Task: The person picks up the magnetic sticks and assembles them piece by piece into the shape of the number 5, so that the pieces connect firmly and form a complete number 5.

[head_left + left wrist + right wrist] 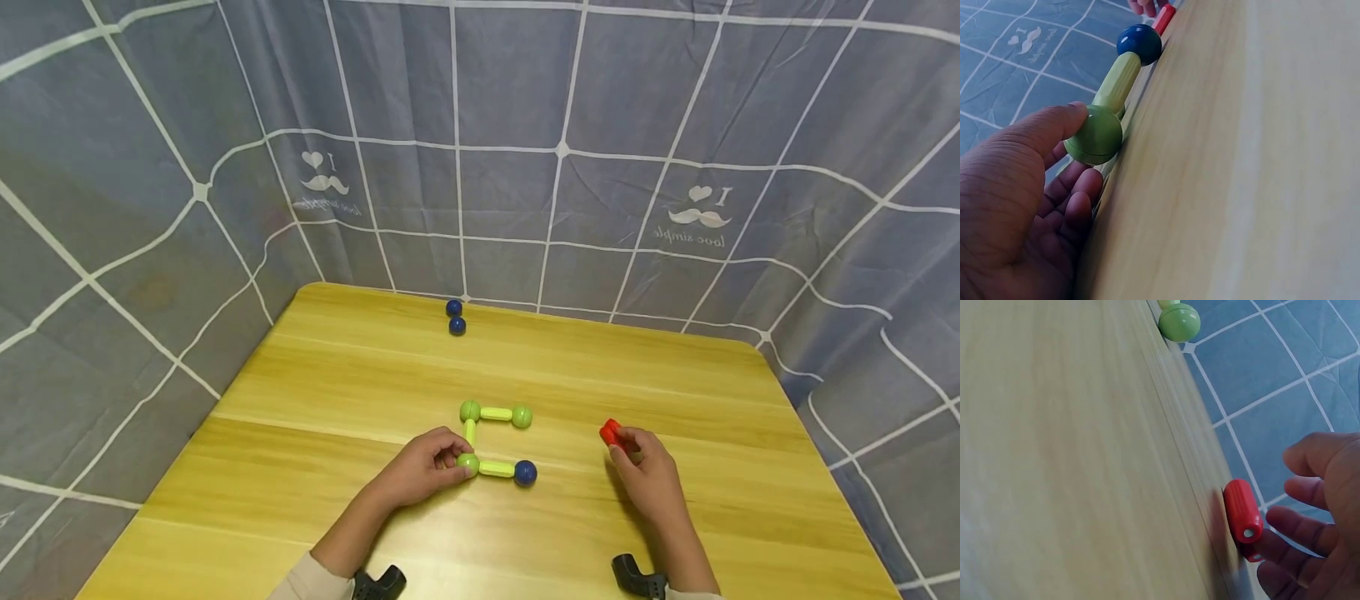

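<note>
My left hand (423, 468) pinches a green ball (1093, 134) between thumb and fingers. That ball is one corner of a C-shaped figure of balls and yellow-green magnetic rods (497, 469). A dark blue ball (526, 473) ends the near rod, and a green ball (522, 417) ends the far one. To the right, my right hand (649, 473) is beside two short red magnetic rods (1243, 511) lying together on the table. In the right wrist view its thumb stands away from them, and a fingertip is close to the lower rod; contact is unclear.
Two dark blue balls (457, 326) sit one behind the other near the back edge of the wooden table (337, 358). A grey-blue curtain (510, 200) with white lines hangs around the back and sides.
</note>
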The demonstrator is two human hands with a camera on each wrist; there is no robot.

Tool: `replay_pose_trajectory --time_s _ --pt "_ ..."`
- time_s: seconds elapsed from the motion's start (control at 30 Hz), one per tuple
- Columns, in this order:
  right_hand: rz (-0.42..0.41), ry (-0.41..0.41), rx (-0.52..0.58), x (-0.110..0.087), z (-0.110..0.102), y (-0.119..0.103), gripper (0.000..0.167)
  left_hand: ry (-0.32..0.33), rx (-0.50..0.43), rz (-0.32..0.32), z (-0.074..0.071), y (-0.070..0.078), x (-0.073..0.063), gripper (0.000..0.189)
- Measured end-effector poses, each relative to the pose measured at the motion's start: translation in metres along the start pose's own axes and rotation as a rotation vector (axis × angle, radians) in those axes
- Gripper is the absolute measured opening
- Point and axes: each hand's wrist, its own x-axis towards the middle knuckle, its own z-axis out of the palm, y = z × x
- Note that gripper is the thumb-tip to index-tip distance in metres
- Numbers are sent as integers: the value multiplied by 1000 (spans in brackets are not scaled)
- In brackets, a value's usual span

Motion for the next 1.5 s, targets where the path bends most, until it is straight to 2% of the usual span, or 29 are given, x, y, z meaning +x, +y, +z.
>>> replay_pose_trajectory --time_s 0.23,0.4,0.53,0.77,0.93,1.2,1.33,1.5 --pt "-23 -71 12 -4 3 1 31 21 -8 -7 1 0 -1 18" --pt "-63 -82 -2 -3 4 0 29 56 4 -6 1 -2 2 19" --pt "-61 -84 -16 -2 5 1 22 81 19 -15 4 -3 6 20" --pt "-30 -71 -42 -3 8 1 6 115 29 -69 8 1 12 22" --pt "-32 -76 -61 -2 8 -1 9 160 32 -101 9 3 14 22" --pt "-24 -98 -71 -2 8 -6 13 185 25 -102 13 2 22 22" --pt "14 -114 3 -2 11 -9 15 198 16 -115 16 2 27 22" --pt "122 -160 219 -5 20 -21 18 210 30 -121 18 2 28 21"
